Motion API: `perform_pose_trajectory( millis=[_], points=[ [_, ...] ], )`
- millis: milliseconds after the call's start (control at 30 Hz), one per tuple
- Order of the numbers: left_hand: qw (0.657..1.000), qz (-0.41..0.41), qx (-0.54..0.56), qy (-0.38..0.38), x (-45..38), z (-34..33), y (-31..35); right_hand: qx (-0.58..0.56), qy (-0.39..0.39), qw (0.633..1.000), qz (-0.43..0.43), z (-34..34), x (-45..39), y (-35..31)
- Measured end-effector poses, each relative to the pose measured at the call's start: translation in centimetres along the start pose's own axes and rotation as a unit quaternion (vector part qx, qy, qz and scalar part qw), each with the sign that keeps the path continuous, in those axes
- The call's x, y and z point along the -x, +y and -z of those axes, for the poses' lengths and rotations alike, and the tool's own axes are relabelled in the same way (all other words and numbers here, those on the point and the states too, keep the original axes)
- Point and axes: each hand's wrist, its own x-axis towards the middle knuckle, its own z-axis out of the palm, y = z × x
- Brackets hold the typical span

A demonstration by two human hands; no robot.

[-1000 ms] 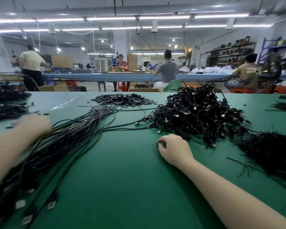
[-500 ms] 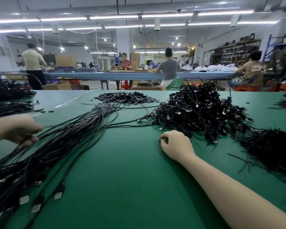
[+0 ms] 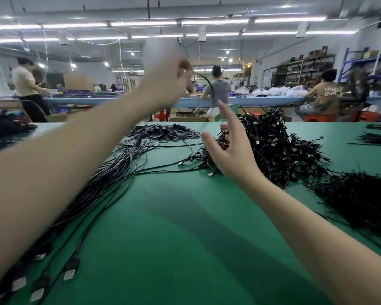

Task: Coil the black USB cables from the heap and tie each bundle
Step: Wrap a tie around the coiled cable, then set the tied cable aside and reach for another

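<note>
While the left hand (image 3: 169,82) is raised high above the green surface (image 3: 185,227), blurred, its fingers (image 3: 186,69) are curled and pinching one black cable (image 3: 207,84), which arcs down from the grip toward the right hand (image 3: 231,155). The right hand is lifted off the surface just in front of the coiled pile, fingers (image 3: 226,115) spread and relaxed, holding nothing that can be made out; a thin blurred stretch of the cable passes close to its fingertips, contact not clear. Loose heap of long black USB cables (image 3: 110,172) lies along the left side of the surface under the left forearm, plug ends (image 3: 68,274) toward the near edge. Tangled pile of coiled bundles (image 3: 273,146) sits right of centre, beyond the right hand. Small flat black pieces (image 3: 163,132) are heaped further back, centre. Dark mass of thin black ties (image 3: 361,199) is at the right edge, near the bundles. Background: a long blue table (image 3: 251,100) with people seated and standing at it, shelving (image 3: 301,67) on the far right wall.
</note>
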Motion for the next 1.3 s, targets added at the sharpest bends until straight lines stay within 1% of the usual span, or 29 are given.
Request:
perform_pose_trajectory(
  millis=[33,67,133,167,200,233,267,333,400,433,467,500,567,633,700,733,767,833,867,900,933,1000,1033,1100,1167,1200,1233,1267,1300],
  points=[
    [0.997,0.004,0.073,-0.020,0.9,-1.9,1.0,-0.052,-0.005,0.998,-0.028,0.4,-1.3,-0.8],
    [0.991,-0.003,0.127,-0.036,1.6,-4.1,1.9,-0.066,-0.005,0.997,-0.050,0.9,-2.4,-1.2],
    [0.977,0.022,0.212,-0.022,2.2,-7.2,2.2,0.011,0.025,0.999,-0.043,2.0,-3.1,-1.0],
    [0.966,0.049,0.251,-0.032,2.2,-8.1,1.9,0.039,0.054,0.997,-0.036,2.5,-2.8,-0.5],
    [0.954,0.073,0.289,-0.046,1.8,-8.7,1.3,0.044,0.077,0.996,-0.031,3.0,-2.4,-0.1],
    [0.948,0.090,0.302,-0.050,2.0,-9.1,1.2,0.044,0.081,0.996,-0.020,3.5,-2.1,0.4],
    [0.946,0.096,0.304,-0.058,2.1,-9.8,0.8,0.054,0.060,0.997,-0.005,4.0,-2.0,0.8],
    [0.941,0.122,0.305,-0.082,2.2,-10.6,-0.2,0.105,-0.027,0.994,0.001,5.2,-2.3,1.5],
    [0.928,0.148,0.311,-0.145,2.1,-10.4,-1.3,0.116,-0.125,0.984,-0.049,6.4,-3.0,1.9],
    [0.919,0.157,0.310,-0.187,2.1,-10.0,-1.9,0.104,-0.158,0.978,-0.082,6.9,-3.3,2.1],
    [0.909,0.158,0.311,-0.226,2.1,-9.6,-2.7,0.083,-0.173,0.975,-0.112,7.3,-3.4,2.5],
    [0.900,0.156,0.312,-0.262,2.2,-9.1,-3.6,0.059,-0.168,0.975,-0.135,7.7,-3.4,2.9],
    [0.888,0.152,0.310,-0.305,2.4,-8.2,-5.1,0.022,-0.112,0.978,-0.174,8.6,-3.4,3.5],
    [0.883,0.181,0.323,-0.289,2.4,-7.5,-6.3,-0.003,-0.033,0.976,-0.217,9.4,-3.5,4.0],
    [0.872,0.226,0.370,-0.225,2.3,-7.2,-7.1,-0.025,0.001,0.967,-0.252,9.7,-3.5,4.0],
    [0.853,0.248,0.420,-0.185,2.2,-7.2,-7.2,-0.037,-0.008,0.964,-0.263,9.7,-3.5,3.9],
    [0.814,0.267,0.495,-0.147,2.0,-7.2,-7.2,-0.052,-0.034,0.960,-0.272,9.5,-3.4,3.7],
    [0.685,0.289,0.664,-0.077,1.8,-7.5,-6.9,-0.092,-0.107,0.947,-0.290,8.8,-3.1,3.0],
    [0.631,0.288,0.719,-0.051,1.7,-7.7,-6.5,-0.115,-0.143,0.937,-0.296,8.3,-2.9,2.7],
    [0.606,0.284,0.742,-0.035,1.6,-7.8,-6.2,-0.138,-0.176,0.927,-0.300,7.6,-2.7,2.5],
    [0.609,0.281,0.741,-0.030,1.5,-8.0,-5.8,-0.157,-0.207,0.917,-0.302,6.9,-2.5,2.2],
    [0.646,0.270,0.713,-0.039,1.2,-8.1,-5.3,-0.191,-0.259,0.895,-0.309,5.3,-1.9,2.1],
    [0.656,0.261,0.707,-0.047,1.1,-8.0,-5.1,-0.203,-0.279,0.885,-0.314,4.5,-1.6,2.1],
    [0.644,0.244,0.723,-0.061,1.1,-7.3,-4.7,-0.192,-0.316,0.872,-0.321,3.5,-0.9,2.5],
    [0.628,0.230,0.739,-0.080,1.4,-6.3,-4.6,-0.154,-0.346,0.860,-0.342,3.1,-0.3,3.1],
    [0.629,0.217,0.739,-0.107,1.5,-5.7,-4.6,-0.128,-0.347,0.858,-0.356,3.2,0.0,3.2],
    [0.639,0.203,0.726,-0.153,1.8,-5.2,-4.7,-0.096,-0.332,0.865,-0.363,3.5,0.1,3.4],
    [0.664,0.192,0.691,-0.214,2.1,-4.8,-4.7,-0.064,-0.300,0.880,-0.362,3.8,0.0,3.5],
    [0.703,0.188,0.627,-0.277,2.5,-4.7,-4.6,-0.044,-0.259,0.897,-0.355,4.2,-0.2,3.4]
  ],
)
